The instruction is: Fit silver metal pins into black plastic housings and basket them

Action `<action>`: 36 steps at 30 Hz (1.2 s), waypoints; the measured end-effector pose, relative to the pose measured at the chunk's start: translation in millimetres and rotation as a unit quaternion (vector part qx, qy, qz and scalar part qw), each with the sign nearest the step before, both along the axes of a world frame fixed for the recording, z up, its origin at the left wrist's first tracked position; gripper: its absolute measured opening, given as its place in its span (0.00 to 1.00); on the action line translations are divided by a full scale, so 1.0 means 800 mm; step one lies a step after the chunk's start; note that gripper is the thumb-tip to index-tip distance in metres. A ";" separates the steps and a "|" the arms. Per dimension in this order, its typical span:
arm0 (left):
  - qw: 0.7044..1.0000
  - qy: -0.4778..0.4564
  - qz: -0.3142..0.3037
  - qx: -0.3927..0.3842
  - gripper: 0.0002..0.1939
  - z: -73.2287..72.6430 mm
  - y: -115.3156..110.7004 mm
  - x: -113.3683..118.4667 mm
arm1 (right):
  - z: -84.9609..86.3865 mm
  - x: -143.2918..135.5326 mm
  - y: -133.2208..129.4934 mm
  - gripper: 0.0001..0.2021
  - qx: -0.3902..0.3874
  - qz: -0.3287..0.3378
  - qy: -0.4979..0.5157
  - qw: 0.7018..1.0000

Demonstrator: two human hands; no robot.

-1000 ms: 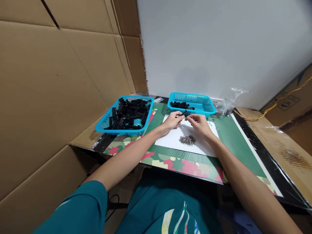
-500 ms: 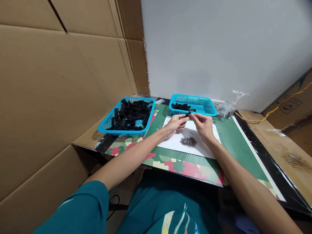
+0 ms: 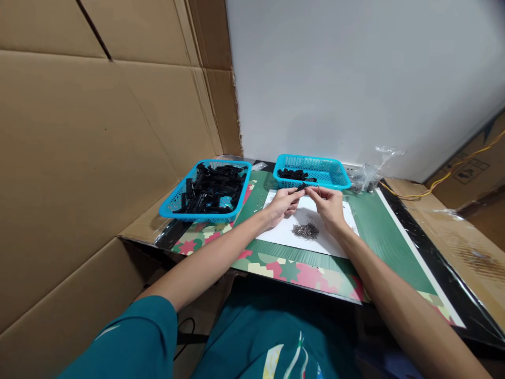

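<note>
My left hand [image 3: 284, 204] pinches a small black part [image 3: 301, 186] above the far side of a white sheet [image 3: 272, 235]. The fingertips of my right hand [image 3: 328, 205] meet it from the right, closed together; a thin pin-like piece seems to show by them, too small to make out surely. Below and between the hands, a heap of small metal pins [image 3: 305, 231] lies on the sheet. Just beyond the hands stands a blue basket [image 3: 335, 173] with some black parts [image 3: 292, 174] at its left end.
A second blue basket [image 3: 168, 209], full of black plastic parts [image 3: 213, 187], stands at the left. Clear plastic bags [image 3: 366, 176] lie at the back right. Cardboard [image 3: 98, 137] walls the left side, and a yellow cable [image 3: 437, 181] runs along the right.
Both hands stay nearly in place at the black part, which now tilts up a little more between the fingertips. The whole view has shifted slightly.
</note>
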State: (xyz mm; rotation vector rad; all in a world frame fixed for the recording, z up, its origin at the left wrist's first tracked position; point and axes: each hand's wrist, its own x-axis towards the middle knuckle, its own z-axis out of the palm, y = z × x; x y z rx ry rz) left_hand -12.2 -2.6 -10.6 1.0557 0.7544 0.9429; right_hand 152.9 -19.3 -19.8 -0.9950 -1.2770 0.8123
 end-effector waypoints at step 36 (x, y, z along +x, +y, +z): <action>0.988 0.101 0.084 0.084 0.19 0.008 -0.007 -0.003 | 0.004 0.006 -0.002 0.21 -0.068 0.014 -0.048 0.996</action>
